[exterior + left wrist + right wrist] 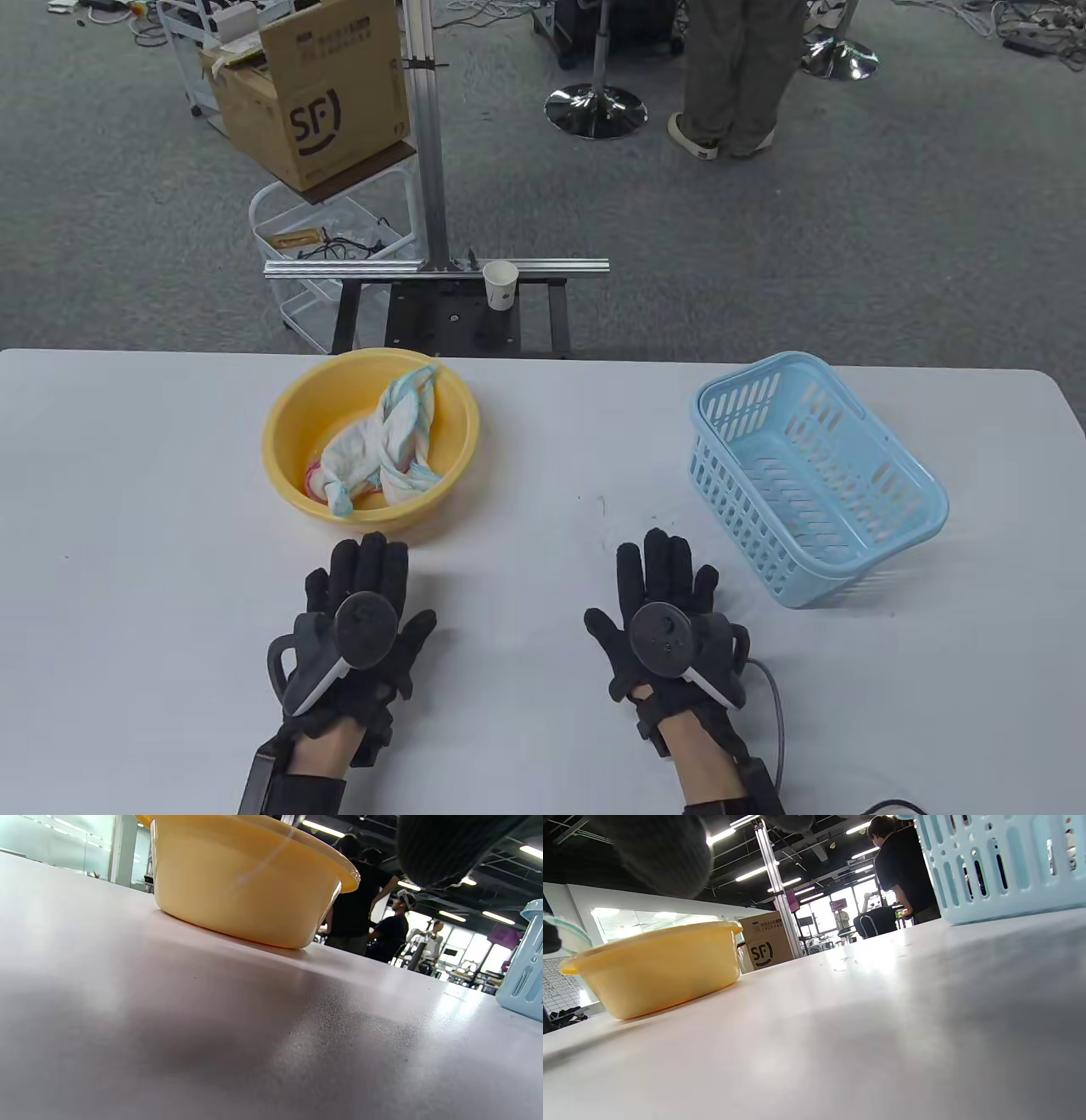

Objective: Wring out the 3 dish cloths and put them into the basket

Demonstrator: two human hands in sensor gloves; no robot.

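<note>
A yellow basin (288,424) stands on the white table at the left; its side also shows in the left wrist view (237,895) and the right wrist view (657,971). Inside it lie wet white dish cloths (382,446) with blue and pink edging, bunched together. A light blue slotted basket (899,475) stands at the right, with nothing in it. My left hand (361,586) lies flat on the table just in front of the basin, fingers straight. My right hand (666,586) lies flat near the table's middle, left of the basket, holding nothing.
The white table (543,441) ends at a far edge behind the basin. Beyond it stand a metal frame with a paper cup (501,284), a cardboard box (314,93) on a wire cart, and a person's legs (738,76).
</note>
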